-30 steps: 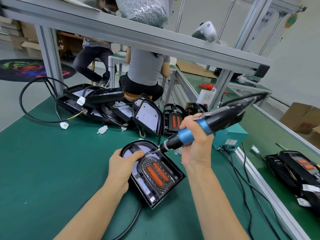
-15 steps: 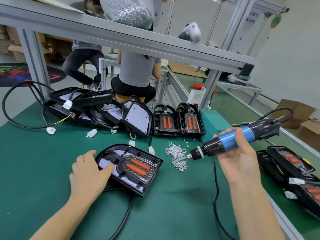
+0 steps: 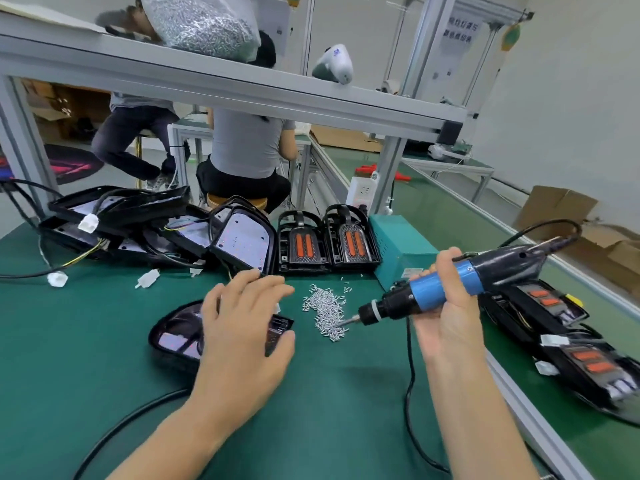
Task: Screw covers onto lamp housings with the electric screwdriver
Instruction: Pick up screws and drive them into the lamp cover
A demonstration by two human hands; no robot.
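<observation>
Our right hand (image 3: 446,306) is wrapped around the blue grip of the screwdriver (image 3: 450,287), with the bit dipped into the edge of the screws (image 3: 325,311) heaped on the worktop (image 3: 69,341) between our hands. Our left hand (image 3: 242,327) lies over the lamp (image 3: 180,336) with fingers spread and straight, steadying it; the hand hides the cover, so we cannot tell how many screws are seated.

We judge this unit part-done: a screw is being picked up for it. Just beyond the screws, two covers (image 3: 327,242) stand upright. Beyond our left hand, a pile of open housings (image 3: 131,226) awaits covers. Right of our right hand lie finished-looking lamps (image 3: 568,337).

A sign (image 3: 462,32) high behind the shelf carries characters too blurred to read. No brand is legible.
</observation>
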